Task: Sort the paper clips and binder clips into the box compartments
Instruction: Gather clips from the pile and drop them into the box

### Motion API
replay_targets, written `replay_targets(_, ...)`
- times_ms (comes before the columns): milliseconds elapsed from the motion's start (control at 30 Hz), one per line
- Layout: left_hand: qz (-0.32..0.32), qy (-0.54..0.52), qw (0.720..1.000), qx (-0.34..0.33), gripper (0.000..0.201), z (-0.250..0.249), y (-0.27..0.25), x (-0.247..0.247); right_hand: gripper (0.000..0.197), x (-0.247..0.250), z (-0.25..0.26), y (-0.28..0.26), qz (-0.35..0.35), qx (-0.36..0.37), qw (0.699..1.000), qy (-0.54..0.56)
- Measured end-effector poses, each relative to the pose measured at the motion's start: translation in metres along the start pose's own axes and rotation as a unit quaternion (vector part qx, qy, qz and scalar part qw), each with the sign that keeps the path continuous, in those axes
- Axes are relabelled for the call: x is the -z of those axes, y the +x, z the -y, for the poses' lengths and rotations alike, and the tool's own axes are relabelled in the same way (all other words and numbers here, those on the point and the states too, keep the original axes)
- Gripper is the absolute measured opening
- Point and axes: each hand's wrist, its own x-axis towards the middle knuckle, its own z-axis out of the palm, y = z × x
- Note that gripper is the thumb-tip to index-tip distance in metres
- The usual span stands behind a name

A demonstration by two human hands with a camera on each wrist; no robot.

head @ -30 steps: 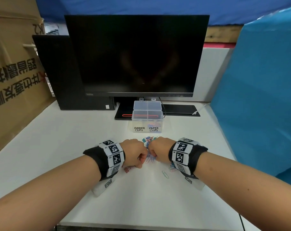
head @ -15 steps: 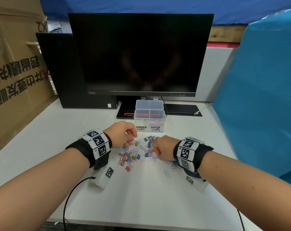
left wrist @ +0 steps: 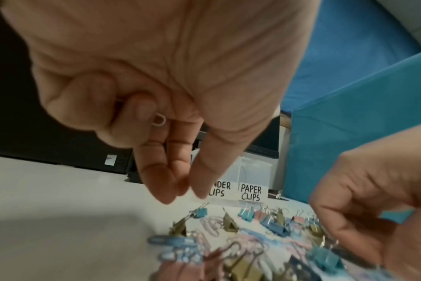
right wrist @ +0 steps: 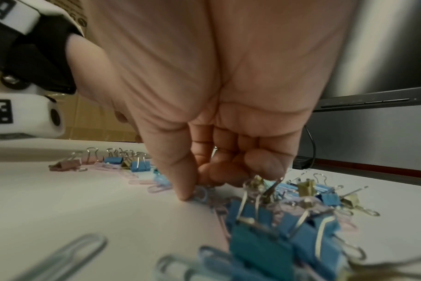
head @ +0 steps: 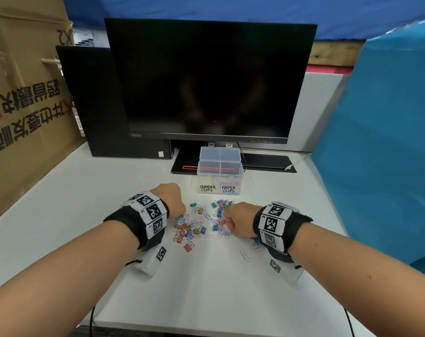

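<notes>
Right wrist view: my right hand [right wrist: 214, 136] pinches at a paper clip [right wrist: 201, 194] flat on the worktop [right wrist: 84, 205]; thin, slippery wire, so I'd lift its edge. Left hand [left wrist: 156, 91] curls round a small wire loop [left wrist: 158, 119].

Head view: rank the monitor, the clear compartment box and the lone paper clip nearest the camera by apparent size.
1. monitor
2. clear compartment box
3. lone paper clip

The gaps are wide enough that nearness to the camera does not change the order.
</notes>
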Motion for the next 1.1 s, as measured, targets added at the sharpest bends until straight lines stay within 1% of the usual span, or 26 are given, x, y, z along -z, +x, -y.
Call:
replay_targets(100,0.025,0.017,1.000,0.007,0.027,-0.003,0.001,0.006,0.010,0.007,0.002,0.002,-0.013,-0.005,1.000,0.014)
replay_targets(200,0.044,0.048,0.998,-0.014,0.034,-0.008,0.001,0.007,0.013,0.024,0.008,0.006,-0.065,-0.006,0.995,0.079)
replay_targets(267,0.037,0.056,0.998,-0.020,0.035,-0.010,0.001,0.005,0.012,0.031,0.013,0.010,-0.097,-0.001,0.989,0.110)
replay_targets(300,0.033,0.060,0.998,-0.016,0.041,-0.011,0.000,0.004,0.013,0.032,0.017,0.014,-0.100,0.003,0.989,0.109)
replay_targets(367,0.037,0.064,0.997,-0.004,0.050,-0.014,0.001,0.003,0.021,0.032,0.026,0.022,-0.082,0.006,0.993,0.083)
replay_targets(433,0.049,0.053,0.997,-0.002,0.052,-0.017,0.002,0.002,0.024,0.030,0.033,0.032,-0.062,0.003,0.996,0.062)
replay_targets(533,0.069,0.037,0.997,0.001,0.046,-0.021,0.004,0.003,0.026,0.026,0.039,0.045,-0.053,0.007,0.997,0.053)
replay_targets(700,0.092,0.024,0.995,-0.006,0.026,-0.027,0.005,-0.004,0.032,0.020,0.046,0.052,-0.054,0.026,0.998,0.021)
replay_targets(767,0.102,0.011,0.995,-0.007,0.020,-0.027,0.005,-0.009,0.031,0.020,0.048,0.052,-0.052,0.028,0.998,0.007)
replay_targets(867,0.096,0.009,0.995,-0.008,0.022,-0.027,0.004,-0.013,0.025,0.020,0.048,0.052,-0.045,0.014,0.999,-0.003)
replay_targets(900,0.092,0.013,0.996,-0.008,0.021,-0.027,0.004,-0.015,0.024,0.021,0.048,0.052,-0.044,0.009,0.999,-0.007)
replay_targets(967,0.085,0.028,0.996,-0.014,0.009,-0.027,0.004,-0.017,0.023,0.021,0.046,0.052,-0.039,0.003,0.999,-0.017)
replay_targets(1100,0.068,0.025,0.997,-0.028,0.010,-0.026,0.004,-0.020,0.025,0.020,0.044,0.054,-0.040,-0.002,0.999,-0.020)
